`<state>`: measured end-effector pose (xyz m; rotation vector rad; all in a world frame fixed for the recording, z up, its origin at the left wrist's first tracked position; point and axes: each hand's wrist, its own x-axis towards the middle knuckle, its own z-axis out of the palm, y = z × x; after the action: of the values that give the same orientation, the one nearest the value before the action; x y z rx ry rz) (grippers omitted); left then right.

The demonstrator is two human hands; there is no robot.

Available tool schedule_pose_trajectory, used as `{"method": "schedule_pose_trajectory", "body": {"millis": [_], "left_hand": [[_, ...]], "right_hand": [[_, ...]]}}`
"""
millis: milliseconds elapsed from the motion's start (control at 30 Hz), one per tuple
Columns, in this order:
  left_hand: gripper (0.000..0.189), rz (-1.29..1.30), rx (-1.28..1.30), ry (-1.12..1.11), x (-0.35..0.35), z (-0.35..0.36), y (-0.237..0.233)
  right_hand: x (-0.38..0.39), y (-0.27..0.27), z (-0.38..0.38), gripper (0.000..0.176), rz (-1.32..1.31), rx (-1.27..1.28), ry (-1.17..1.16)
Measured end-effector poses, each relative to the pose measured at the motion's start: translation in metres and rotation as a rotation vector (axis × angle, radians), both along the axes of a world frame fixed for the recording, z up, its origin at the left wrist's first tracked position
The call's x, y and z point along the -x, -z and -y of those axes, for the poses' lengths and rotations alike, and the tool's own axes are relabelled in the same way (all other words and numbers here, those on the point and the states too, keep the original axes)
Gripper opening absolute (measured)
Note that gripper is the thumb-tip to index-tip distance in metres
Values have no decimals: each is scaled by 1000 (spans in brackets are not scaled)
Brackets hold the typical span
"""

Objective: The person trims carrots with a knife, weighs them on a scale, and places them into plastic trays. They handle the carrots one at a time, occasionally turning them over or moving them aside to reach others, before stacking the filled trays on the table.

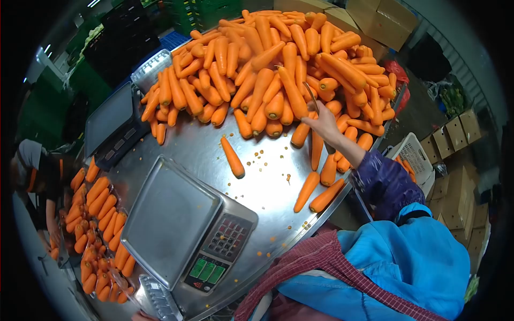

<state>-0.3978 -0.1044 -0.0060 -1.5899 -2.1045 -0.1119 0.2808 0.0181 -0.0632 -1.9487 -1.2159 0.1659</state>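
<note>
My right hand [323,124] reaches over the near right side of a large heap of carrots [262,69]. Its fingers are closed around a thin, dark knife [311,97] whose blade points up toward the heap. Just beneath the hand lies a carrot [301,135], and several more sit close by it. Only a sliver of my left hand [142,317] shows at the bottom edge, beside a clear plastic tray [160,299]; its fingers are mostly cut off. One loose carrot [233,157] rests alone on the metal table [278,182].
A weighing scale [171,219] stands in front, with a second scale [115,125] at the back left. Packed carrots [101,214] line the left edge, near another person [37,176]. Small carrot scraps dot the table. Cardboard boxes [455,203] and a white crate [415,155] are at right.
</note>
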Motion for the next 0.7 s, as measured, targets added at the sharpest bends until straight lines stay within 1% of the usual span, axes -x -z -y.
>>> {"method": "schedule_pose_trajectory", "body": {"millis": [33, 67, 100, 133, 167, 200, 233, 267, 300, 333, 367, 400, 433, 500, 533, 567, 633, 667, 700], "left_hand": [[17, 24, -81, 171, -29, -21, -12], [16, 48, -160, 340, -52, -37, -22], [10, 220, -129, 390, -61, -52, -11], [9, 393, -99, 437, -68, -68, 6], [12, 362, 5, 470, -79, -78, 9], [15, 331, 108, 500, -92, -88, 8], [15, 324, 107, 503, -108, -95, 3], [14, 326, 206, 534, -126, -97, -4], [13, 329, 309, 557, -146, -100, -11], [16, 338, 259, 584, -163, -101, -16], [16, 333, 266, 585, -182, -104, -20], [16, 607, 251, 624, -202, -106, -24], [16, 883, 232, 650, -222, -109, -26], [18, 1133, 348, 692, -259, -120, -16], [19, 1283, 413, 686, -280, -124, -12], [21, 1434, 475, 678, -303, -128, -8], [27, 1621, 687, 582, -348, -131, -8], [32, 1742, 766, 586, -369, -132, -2], [38, 1864, 842, 588, -388, -132, 2]], "right_hand": [[-18, 19, -8, 54, 176, -58, 17], [-24, 20, -14, 54, 169, -52, 19], [-23, 21, -20, 58, 164, 30, 68], [-20, 21, -24, 63, 159, 111, 116], [-14, 18, -26, 63, 151, 112, 119], [-10, 13, -29, 65, 115, 211, 143], [-10, 11, -30, 67, 80, 310, 166], [-16, 18, -30, 63, 54, 256, 148], [-25, 18, -33, 63, 50, 260, 146], [-32, 20, -31, 60, -289, 191, 60], [-36, 23, -28, 57, -625, 117, -28], [-31, 0, -17, 47, -874, 152, -139], [-26, -11, -9, 47, -878, 162, -137], [-14, -23, 8, 36, -1543, 9, -173], [-1, -32, 14, 27, -1616, -20, -149], [7, -41, 23, 27, -1621, -16, -148], [21, -52, 39, 27, -1592, 56, -304], [23, -50, 45, 29, -1615, 84, -365], [30, -51, 53, 29, -1619, 97, -373]]}}
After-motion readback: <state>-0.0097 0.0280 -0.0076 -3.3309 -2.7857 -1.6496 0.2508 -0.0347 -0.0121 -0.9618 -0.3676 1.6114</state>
